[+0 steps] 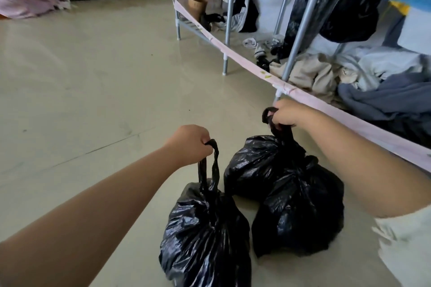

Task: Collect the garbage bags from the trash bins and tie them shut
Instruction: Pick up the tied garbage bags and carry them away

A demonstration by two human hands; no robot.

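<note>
Three crinkled black plastic garbage bags sit in the lower middle of the frame on the pale glossy floor (81,72). The nearest black bag (205,235) lies lower centre; the far rounded black bag (254,165) and the bulkier black bag on the right (300,212) press against each other just behind it.

The film looks thin, soft and slippery, so the bodies will sag and swing if lifted, and a sharp scrap inside could tear through. The twisted necks and handle loops are the sound places to take hold, not the slack sides. Judging by their fullness they carry a moderate weight, nothing heavy.

The left hand (190,144) reaches in from the lower left with the forearm nearly straight, its fingers curled round the nearest bag's handle loop (213,158), which is pulled taut upward. The right hand (285,113) comes in from the right edge, its fingers closed over a gathered black handle (278,129) above the far pair; whether that strap belongs to one bag or both is hard to tell from here.

All three necks look cinched, so the tying seems largely done. A metal-framed clothes rack (229,18) heaped with garments fills the upper right.
</note>
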